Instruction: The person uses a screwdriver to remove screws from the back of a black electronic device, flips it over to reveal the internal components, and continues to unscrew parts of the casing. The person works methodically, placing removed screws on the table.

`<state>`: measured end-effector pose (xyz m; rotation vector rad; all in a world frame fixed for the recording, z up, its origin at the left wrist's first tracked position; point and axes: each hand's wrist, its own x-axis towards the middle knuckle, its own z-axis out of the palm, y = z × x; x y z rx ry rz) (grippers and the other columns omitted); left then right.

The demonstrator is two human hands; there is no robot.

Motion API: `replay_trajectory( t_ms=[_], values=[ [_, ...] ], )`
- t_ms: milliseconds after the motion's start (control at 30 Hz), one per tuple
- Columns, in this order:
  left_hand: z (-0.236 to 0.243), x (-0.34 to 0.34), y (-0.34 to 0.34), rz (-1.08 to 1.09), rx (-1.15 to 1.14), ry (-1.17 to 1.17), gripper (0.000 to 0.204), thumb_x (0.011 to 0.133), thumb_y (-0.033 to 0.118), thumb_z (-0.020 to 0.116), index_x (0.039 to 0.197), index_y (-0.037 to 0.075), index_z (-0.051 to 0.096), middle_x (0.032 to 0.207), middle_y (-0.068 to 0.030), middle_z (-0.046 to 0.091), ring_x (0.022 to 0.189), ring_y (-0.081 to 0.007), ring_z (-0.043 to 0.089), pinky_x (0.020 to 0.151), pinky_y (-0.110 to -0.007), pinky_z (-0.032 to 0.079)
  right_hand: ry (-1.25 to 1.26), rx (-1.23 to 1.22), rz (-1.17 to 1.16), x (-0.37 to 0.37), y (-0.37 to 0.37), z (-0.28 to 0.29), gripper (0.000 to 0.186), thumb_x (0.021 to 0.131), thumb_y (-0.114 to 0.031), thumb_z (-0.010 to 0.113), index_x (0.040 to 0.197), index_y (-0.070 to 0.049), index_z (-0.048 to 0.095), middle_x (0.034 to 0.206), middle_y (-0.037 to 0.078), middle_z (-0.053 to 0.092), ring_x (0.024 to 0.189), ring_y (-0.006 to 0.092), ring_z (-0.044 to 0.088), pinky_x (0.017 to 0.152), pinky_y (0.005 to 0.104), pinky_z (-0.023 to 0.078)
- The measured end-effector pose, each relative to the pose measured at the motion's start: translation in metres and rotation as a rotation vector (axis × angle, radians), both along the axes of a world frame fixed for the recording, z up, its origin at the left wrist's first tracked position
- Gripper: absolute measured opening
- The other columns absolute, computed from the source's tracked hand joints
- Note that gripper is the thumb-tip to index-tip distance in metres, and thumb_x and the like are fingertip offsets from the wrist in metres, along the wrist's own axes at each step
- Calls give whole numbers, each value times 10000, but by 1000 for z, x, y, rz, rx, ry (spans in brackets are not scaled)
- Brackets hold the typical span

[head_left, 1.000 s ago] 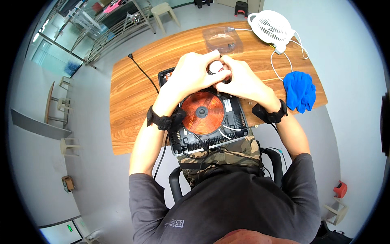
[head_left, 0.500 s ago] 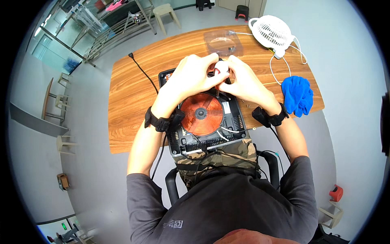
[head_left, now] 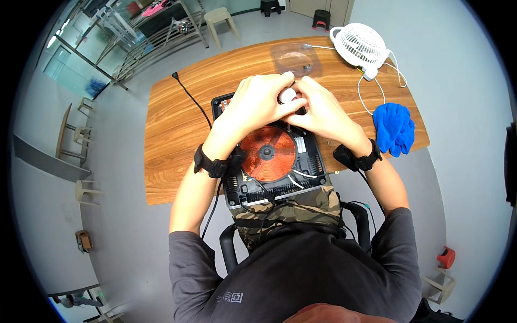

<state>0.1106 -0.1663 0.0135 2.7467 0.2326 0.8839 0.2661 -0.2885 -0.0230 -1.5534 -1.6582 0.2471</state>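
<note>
Pinching what, upper centre of the frame?

Small white-and-red piece (head_left: 287, 96), between both hands, by the upper edge of an opened black casing (head_left: 231, 185). Whether it touches the casing: can't tell, fingers cover it.

Grip, each side?

Left hand (head_left: 259, 101): clamped on the piece, thumb across its lower side. Right hand (head_left: 326, 110): curled close on the other side, thumb near the left thumb. Right grip partly hidden, can't tell if it's together on anything.

Rest of the casing?

Round copper coil (head_left: 269, 153) at centre frame, white wires (head_left: 302, 174) at its lower right.

Around it?

Wood-grain counter (head_left: 172, 145) underneath. Clear plastic tray (head_left: 293, 58) top centre, white fan (head_left: 360, 46) upper right, blue cloth (head_left: 394, 129) below the fan. Black cable (head_left: 193, 98) left of the casing.
</note>
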Motion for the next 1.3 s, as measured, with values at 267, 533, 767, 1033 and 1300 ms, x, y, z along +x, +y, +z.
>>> replay_trajectory(
  t_ms=[267, 533, 767, 1033, 1300],
  values=[
    [6, -3, -5, 151, -98, 92, 424, 885, 469, 788, 949, 68, 666, 703, -138, 686, 678, -351, 706, 637, -422, 561, -38, 6, -26, 4, 1, 3, 362, 779, -226, 806, 993, 19, 648, 963, 153, 614, 888, 355, 633, 799, 449, 521],
    [3, -5, -6, 32, -67, 98, 383, 881, 434, 791, 945, 79, 664, 719, -128, 686, 668, -323, 694, 623, -416, 542, 31, -31, -29, 0, 0, -2, 366, 775, -212, 807, 1029, 12, 668, 982, 163, 614, 911, 356, 631, 806, 447, 520],
    [7, -8, -7, 61, -121, 34, 405, 874, 444, 797, 890, 64, 657, 683, -127, 673, 654, -344, 685, 618, -428, 539, 50, 5, 59, 1, -1, 8, 370, 780, -189, 795, 1071, 11, 685, 965, 164, 635, 912, 358, 639, 809, 447, 528],
    [5, -6, -2, 132, -41, 12, 467, 865, 497, 801, 829, 51, 668, 636, -127, 656, 611, -331, 682, 581, -412, 534, 122, -3, 47, -2, -4, 8, 437, 813, -246, 801, 1157, -23, 648, 1038, 176, 702, 966, 367, 695, 842, 450, 549],
    [7, -5, -12, 238, -24, 86, 477, 875, 525, 782, 883, 62, 670, 666, -131, 682, 641, -343, 703, 606, -439, 549, 19, -26, -21, -1, 2, 3, 425, 803, -251, 807, 1120, -15, 650, 1028, 173, 713, 959, 383, 697, 837, 462, 547]
  ],
)
